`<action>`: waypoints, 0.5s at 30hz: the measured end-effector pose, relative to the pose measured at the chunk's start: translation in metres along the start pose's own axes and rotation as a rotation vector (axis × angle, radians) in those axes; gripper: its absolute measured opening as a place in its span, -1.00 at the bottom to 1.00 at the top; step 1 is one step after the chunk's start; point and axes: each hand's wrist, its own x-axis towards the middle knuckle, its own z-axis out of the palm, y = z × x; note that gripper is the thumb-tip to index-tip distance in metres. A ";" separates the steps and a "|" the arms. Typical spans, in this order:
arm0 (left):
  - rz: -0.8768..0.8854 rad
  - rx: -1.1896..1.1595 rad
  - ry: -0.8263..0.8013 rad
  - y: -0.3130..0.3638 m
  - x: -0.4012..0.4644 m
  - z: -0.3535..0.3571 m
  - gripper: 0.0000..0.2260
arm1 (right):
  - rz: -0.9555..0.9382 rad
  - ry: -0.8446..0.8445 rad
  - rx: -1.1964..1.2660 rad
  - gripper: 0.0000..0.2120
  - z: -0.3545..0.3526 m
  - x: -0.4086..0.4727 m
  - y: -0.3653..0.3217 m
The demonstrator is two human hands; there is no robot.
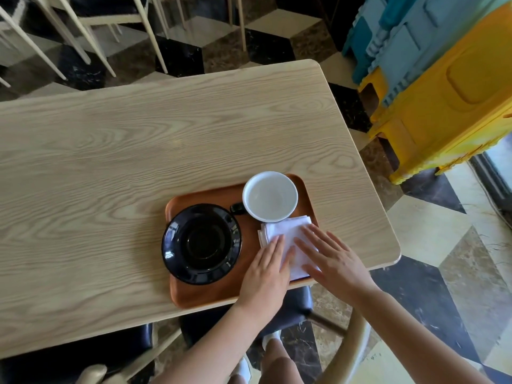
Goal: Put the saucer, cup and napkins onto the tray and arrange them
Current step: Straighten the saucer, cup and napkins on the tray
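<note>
A brown wooden tray [210,293] lies at the near right of the table. On its left part rests a glossy black saucer [201,243]. At the tray's far right stands a cup [270,196], white inside, its dark handle pointing left toward the saucer. White folded napkins [285,231] lie on the tray's near right, just below the cup. My left hand [267,268] lies flat with its fingers on the napkins' left side. My right hand [331,257] lies flat on their right side, fingers spread. Both hands cover the napkins' near half.
The light wooden table [124,151] ends just right of the tray. A dark-cushioned chair [297,303] sits below the near edge. Yellow and blue plastic crates [443,87] are stacked at the right. Pale chair legs [83,31] stand beyond the far edge.
</note>
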 end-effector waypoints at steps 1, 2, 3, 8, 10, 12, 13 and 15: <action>-0.012 0.008 -0.025 0.000 -0.001 0.000 -0.55 | 0.003 -0.006 -0.007 -0.52 0.001 0.000 -0.002; -0.018 0.014 -0.033 0.001 -0.002 -0.001 -0.52 | 0.006 -0.009 -0.011 -0.52 0.002 -0.001 -0.003; -0.022 0.019 -0.033 0.001 -0.003 0.000 -0.49 | 0.009 -0.014 -0.008 -0.52 0.002 -0.001 -0.005; -0.044 0.025 -0.021 -0.004 -0.010 -0.001 -0.48 | 0.006 -0.043 -0.010 -0.52 0.003 0.002 -0.014; -0.060 0.020 -0.018 -0.008 -0.015 -0.002 -0.47 | 0.002 -0.040 -0.024 -0.52 0.002 0.004 -0.019; -0.073 0.017 -0.008 -0.012 -0.020 -0.002 -0.46 | -0.003 -0.034 -0.048 -0.52 0.001 0.006 -0.025; -0.078 0.014 -0.010 -0.013 -0.022 -0.003 -0.45 | -0.007 -0.030 -0.053 -0.52 0.001 0.006 -0.028; -0.078 0.014 -0.006 -0.015 -0.024 -0.003 -0.45 | -0.020 -0.011 -0.058 -0.53 0.003 0.007 -0.031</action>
